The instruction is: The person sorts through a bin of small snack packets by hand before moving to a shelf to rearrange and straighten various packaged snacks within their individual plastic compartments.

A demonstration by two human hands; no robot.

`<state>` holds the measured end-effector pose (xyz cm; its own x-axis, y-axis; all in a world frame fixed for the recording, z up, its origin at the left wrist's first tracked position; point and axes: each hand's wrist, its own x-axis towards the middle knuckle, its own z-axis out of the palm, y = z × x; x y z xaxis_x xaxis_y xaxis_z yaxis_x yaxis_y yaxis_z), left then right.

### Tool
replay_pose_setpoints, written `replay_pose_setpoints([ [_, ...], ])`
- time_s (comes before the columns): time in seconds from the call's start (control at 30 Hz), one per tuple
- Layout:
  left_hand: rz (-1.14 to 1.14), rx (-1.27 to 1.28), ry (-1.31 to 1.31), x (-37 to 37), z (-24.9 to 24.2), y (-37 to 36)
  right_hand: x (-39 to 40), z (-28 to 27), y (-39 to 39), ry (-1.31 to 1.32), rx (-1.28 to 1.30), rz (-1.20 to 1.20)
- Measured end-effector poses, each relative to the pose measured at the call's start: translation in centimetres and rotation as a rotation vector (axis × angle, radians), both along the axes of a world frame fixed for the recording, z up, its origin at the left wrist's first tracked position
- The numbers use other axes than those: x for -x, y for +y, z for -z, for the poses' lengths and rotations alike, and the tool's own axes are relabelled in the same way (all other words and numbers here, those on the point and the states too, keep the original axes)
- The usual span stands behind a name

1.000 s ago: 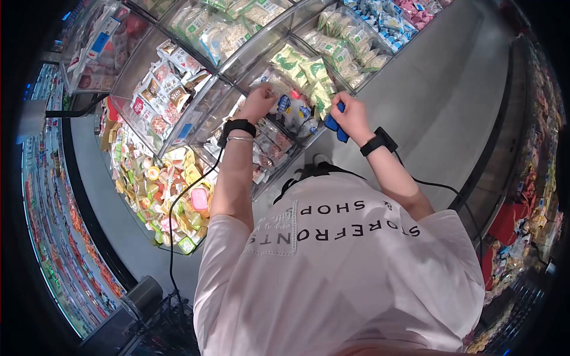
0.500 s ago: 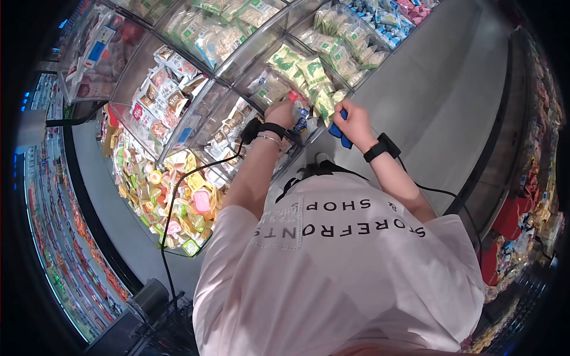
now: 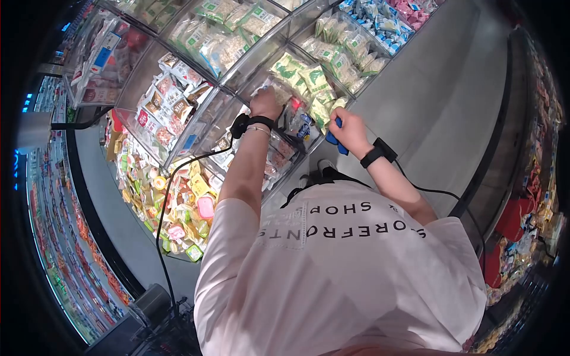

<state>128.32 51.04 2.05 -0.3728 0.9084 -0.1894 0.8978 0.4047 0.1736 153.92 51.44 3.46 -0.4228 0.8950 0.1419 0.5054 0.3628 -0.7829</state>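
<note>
My left hand reaches into a clear bin, its fingers curled and partly hidden at the left side of a clear packet with pale contents. Beside that packet lie several yellow-green packets. A small red item and a dark blue-and-white packet sit lower in the bin, between my hands. At the bin's near right corner my right hand is closed on a soft-looking blue thing, which sticks out below the fingers. A yellow-green packet end is close to its fingertips. Both wrists wear black bands with cables.
Divided clear bins hold white-and-brown packets, clear green-labelled bags and blue packets. A heap of colourful small packs lies at lower left. Grey floor runs along the right. A black cable hangs from my left wrist.
My left hand has moved up and left, away from the red item to the clear packet. My right hand, still closed on the blue thing, has shifted slightly down.
</note>
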Motion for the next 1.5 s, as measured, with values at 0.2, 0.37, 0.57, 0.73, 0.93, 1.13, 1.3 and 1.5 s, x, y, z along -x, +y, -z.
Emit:
replay_pose_setpoints([
  [0.2, 0.031, -0.204, 0.288, 1.5, 1.4, 0.1, 0.3, -0.7, 0.1, -0.022, -0.029, -0.001],
  [0.37, 0.058, -0.399, 0.383, 2.9, 3.2, -0.3, 1.0, -0.6, 0.6, -0.024, -0.076, -0.056],
  [0.57, -0.229, -0.42, -0.687, -1.0, -1.8, -2.1, 2.6, -0.7, 0.8, 0.208, 0.04, -0.05],
  [0.73, -0.391, -0.162, -1.662, -3.1, -1.1, -4.9, 3.6, 1.0, -0.2, 0.563, 0.383, -0.112],
  [0.93, -0.033, -0.356, -0.76, -0.9, -0.3, -3.7, 1.5, 2.5, -0.4, 0.209, 0.437, -0.006],
  [1.13, 0.002, -0.414, -0.788, 1.1, -0.2, 0.7, 2.3, 2.2, 4.5, -0.024, 0.067, 0.137],
  [1.3, -0.05, -0.499, -0.648, -0.6, -2.4, 4.2, 4.4, 1.3, 7.7, -0.258, 0.204, 0.074],
  [1.5, 0.152, -0.56, -0.232, 0.0, -0.9, 8.2, 6.4, 1.7, 8.1, -0.421, 0.192, 0.1],
])
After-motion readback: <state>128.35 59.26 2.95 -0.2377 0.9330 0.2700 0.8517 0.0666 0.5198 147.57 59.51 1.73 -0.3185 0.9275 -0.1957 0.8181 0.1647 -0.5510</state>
